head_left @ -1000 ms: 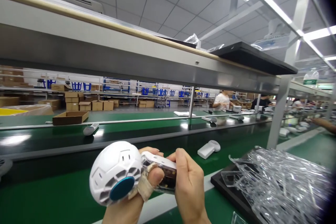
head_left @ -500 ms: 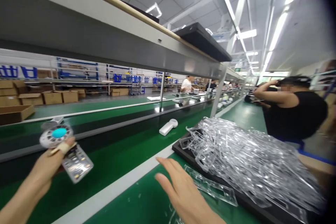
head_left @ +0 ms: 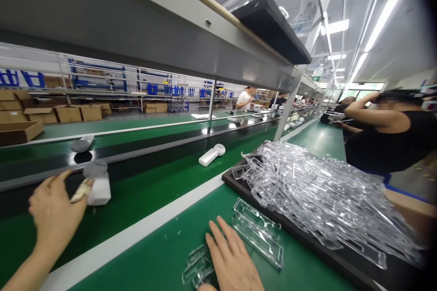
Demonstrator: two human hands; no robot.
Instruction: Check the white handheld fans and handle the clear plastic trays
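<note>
My left hand (head_left: pixel 56 213) is over the belt with its fingers spread and a pale wrap on the thumb. Its thumb tip is at the edge of a white paddle-shaped device (head_left: pixel 100 190) with a round grey head; whether they touch I cannot tell. My right hand (head_left: pixel 234 259) reaches low over the green worktop, fingers stretched out. Beside it on the left lies a small bunch of clear plastic frames (head_left: pixel 198 266), partly hidden by the hand. More clear frames (head_left: pixel 261 236) lie just to its right.
A black tray (head_left: pixel 235 184) heaped with clear plastic frames (head_left: pixel 307 191) stands at right. Similar white devices (head_left: pixel 211 155) lie farther along the green belt. A grey beam (head_left: pixel 153 32) runs overhead, with a post (head_left: pixel 287 109). A person in black (head_left: pixel 392 136) is at right.
The device with the cyan disc and circuit board facing up was in my left hand; now a white device lies by the opened hand. My right hand has moved down beside the clear frames.
</note>
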